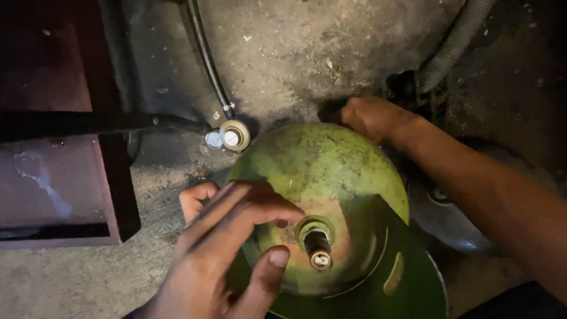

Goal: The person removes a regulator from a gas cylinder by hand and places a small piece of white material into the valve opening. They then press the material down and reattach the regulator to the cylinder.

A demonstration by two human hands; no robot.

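Observation:
A worn green gas cylinder (319, 165) stands on the concrete floor, seen from above. Its brass valve (319, 247) points up inside the green collar (407, 277). My left hand (227, 248) hovers over the cylinder's near left shoulder, fingers spread, thumb close to the valve, holding nothing. My right hand (369, 117) rests on the far rim of the cylinder's shoulder, fingers curled over its edge. A gas regulator (229, 136) with a small gauge lies on the floor beyond the cylinder, joined to a black hose (207, 56).
A dark reddish metal cabinet or stand (53, 177) fills the left side. A grey corrugated hose (455, 38) runs down at top right. A grey rounded object (455, 218) sits right of the cylinder, under my right forearm. The floor is rough concrete (295, 47).

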